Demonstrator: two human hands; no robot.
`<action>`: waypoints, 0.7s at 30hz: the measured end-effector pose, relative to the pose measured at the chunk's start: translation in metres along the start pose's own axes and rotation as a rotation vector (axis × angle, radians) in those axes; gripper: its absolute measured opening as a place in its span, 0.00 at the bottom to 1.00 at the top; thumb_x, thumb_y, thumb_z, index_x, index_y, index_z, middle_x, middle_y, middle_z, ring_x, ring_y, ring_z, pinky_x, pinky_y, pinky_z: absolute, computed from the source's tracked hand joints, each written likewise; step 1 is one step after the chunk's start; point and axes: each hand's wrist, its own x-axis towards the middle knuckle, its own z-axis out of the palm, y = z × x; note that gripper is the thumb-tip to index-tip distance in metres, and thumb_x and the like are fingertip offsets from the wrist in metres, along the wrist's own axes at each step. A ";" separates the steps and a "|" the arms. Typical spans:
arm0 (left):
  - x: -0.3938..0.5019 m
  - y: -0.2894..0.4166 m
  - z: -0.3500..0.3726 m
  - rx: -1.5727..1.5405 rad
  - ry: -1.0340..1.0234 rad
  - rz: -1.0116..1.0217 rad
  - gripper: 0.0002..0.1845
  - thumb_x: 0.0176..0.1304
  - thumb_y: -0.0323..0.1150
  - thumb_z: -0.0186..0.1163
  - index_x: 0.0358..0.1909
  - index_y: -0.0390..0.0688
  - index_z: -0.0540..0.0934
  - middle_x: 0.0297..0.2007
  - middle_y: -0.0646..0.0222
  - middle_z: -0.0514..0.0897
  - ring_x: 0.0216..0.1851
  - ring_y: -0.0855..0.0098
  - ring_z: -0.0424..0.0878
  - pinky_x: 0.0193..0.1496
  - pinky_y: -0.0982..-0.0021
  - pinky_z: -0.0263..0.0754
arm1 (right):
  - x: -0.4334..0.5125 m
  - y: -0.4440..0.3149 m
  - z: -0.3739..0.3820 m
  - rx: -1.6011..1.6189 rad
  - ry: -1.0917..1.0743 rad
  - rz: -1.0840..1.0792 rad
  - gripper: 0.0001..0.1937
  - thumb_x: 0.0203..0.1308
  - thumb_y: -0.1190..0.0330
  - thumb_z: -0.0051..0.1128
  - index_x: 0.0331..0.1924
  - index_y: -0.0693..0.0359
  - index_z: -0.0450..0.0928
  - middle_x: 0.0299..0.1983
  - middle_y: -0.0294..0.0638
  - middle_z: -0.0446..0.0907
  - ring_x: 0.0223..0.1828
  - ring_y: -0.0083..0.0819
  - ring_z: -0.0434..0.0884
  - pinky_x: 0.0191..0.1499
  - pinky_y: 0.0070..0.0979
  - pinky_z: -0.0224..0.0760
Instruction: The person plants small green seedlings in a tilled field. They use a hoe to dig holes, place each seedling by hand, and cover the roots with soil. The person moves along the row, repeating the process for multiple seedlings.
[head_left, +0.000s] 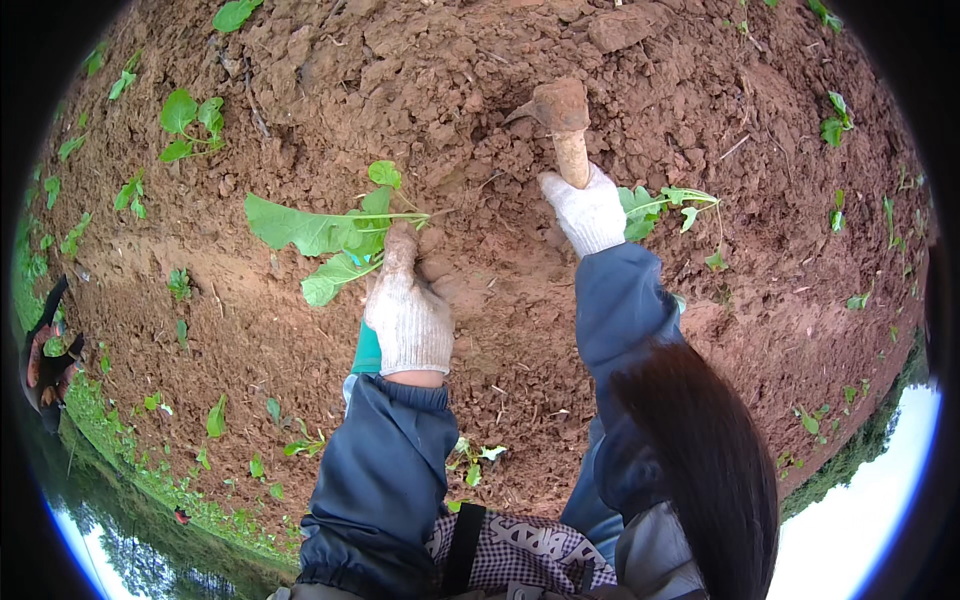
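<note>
My left hand (409, 315), in a soiled white knit glove, grips a leafy green seedling (322, 231) near the base of its stems. Its broad leaves spread to the left, and a thin root end points right over the soil. My right hand (589, 214), in a cleaner white glove, is closed around the short wooden handle (571, 154) of a hand hoe. Reddish soil cakes the hoe's head (561, 106), whose pointed blade reaches left to loosened earth. Just right of that hand another seedling (679, 201) lies on the ground, partly hidden by the glove.
Clumpy reddish-brown soil (465, 90) surrounds both hands. Several small seedlings are scattered about, including one (191, 124) at upper left and one (834, 120) at far right. Another person (49, 360) is at the left rim. Dark hair (697, 450) hangs over my right forearm.
</note>
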 end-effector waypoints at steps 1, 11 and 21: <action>-0.001 0.000 0.001 -0.039 0.025 -0.033 0.16 0.70 0.37 0.65 0.56 0.46 0.79 0.45 0.71 0.85 0.36 0.77 0.81 0.33 0.75 0.77 | -0.002 0.002 -0.001 0.135 -0.053 0.020 0.14 0.56 0.62 0.69 0.39 0.63 0.80 0.26 0.36 0.79 0.25 0.24 0.76 0.30 0.27 0.71; -0.005 0.002 0.001 -0.094 -0.111 -0.036 0.10 0.71 0.39 0.64 0.49 0.49 0.79 0.39 0.73 0.83 0.27 0.78 0.73 0.27 0.73 0.69 | -0.017 0.014 0.006 0.322 -0.007 0.113 0.14 0.58 0.62 0.68 0.39 0.63 0.78 0.26 0.36 0.79 0.22 0.24 0.76 0.26 0.27 0.71; 0.005 0.004 -0.011 -0.231 -0.093 -0.082 0.11 0.74 0.41 0.59 0.52 0.50 0.77 0.44 0.69 0.84 0.27 0.82 0.69 0.27 0.78 0.70 | -0.020 0.028 0.012 0.244 -0.034 0.153 0.19 0.56 0.58 0.70 0.45 0.63 0.81 0.33 0.39 0.85 0.34 0.28 0.82 0.42 0.29 0.76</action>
